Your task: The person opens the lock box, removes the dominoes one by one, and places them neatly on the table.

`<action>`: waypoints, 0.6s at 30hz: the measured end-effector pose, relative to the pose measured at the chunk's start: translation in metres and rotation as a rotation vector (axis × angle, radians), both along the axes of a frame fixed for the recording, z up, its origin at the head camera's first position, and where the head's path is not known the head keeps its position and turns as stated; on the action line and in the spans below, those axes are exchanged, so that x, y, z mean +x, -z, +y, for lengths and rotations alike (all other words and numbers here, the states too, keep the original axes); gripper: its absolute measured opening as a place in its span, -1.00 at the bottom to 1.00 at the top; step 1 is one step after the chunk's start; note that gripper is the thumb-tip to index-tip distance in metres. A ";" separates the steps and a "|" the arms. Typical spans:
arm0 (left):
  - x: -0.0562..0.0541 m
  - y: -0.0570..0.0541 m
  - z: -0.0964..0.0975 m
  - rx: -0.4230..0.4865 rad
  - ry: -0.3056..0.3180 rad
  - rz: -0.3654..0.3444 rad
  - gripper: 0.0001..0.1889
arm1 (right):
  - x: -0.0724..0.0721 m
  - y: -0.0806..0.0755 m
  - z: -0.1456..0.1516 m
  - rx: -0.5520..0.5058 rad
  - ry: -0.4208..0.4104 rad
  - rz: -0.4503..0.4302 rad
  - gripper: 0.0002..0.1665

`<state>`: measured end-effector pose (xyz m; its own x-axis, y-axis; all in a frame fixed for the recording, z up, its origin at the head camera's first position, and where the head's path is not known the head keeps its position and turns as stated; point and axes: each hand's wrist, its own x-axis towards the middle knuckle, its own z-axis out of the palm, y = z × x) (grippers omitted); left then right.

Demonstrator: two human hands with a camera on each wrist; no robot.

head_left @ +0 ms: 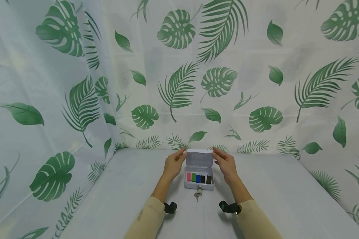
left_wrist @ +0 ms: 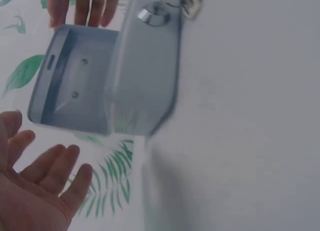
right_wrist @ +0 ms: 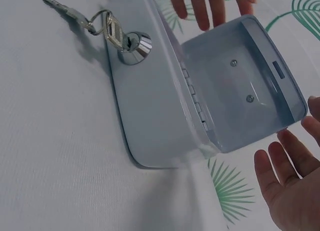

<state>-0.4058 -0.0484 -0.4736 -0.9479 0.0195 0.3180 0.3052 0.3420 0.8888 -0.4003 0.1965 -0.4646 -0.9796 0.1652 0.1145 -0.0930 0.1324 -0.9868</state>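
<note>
A pale grey metal cash box stands with its lid raised. Several small coloured blocks lie in a row inside, pink, green, blue and dark ones. Keys on a ring hang from one that sits in the round front lock. My left hand is at the lid's left corner; the left wrist view shows its fingers loosely spread, with a small gap to the lid. At the right corner, my right hand has its thumb and forefinger tips beside the edge, other fingers relaxed.
A white-covered table carries the box. Behind it and at the left hang white curtains printed with green leaves. Both wrists wear black cameras below the cream sleeves.
</note>
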 end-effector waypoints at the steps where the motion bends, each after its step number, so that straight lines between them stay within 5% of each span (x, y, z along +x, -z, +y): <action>1: 0.001 0.003 -0.002 0.008 0.008 0.004 -0.55 | 0.001 0.000 0.001 0.000 0.001 0.005 -0.44; 6: 0.004 0.017 -0.010 0.043 0.058 0.005 -0.57 | 0.008 0.001 0.003 -0.010 0.005 0.038 -0.42; 18: 0.010 0.026 -0.019 0.022 0.193 -0.072 -0.55 | 0.018 0.004 -0.002 -0.134 0.083 0.117 -0.42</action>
<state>-0.3960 -0.0678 -0.4997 -0.9476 0.1964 0.2519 0.2985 0.2637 0.9173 -0.3821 0.1942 -0.4687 -0.9433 0.2660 0.1984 -0.2023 0.0129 -0.9792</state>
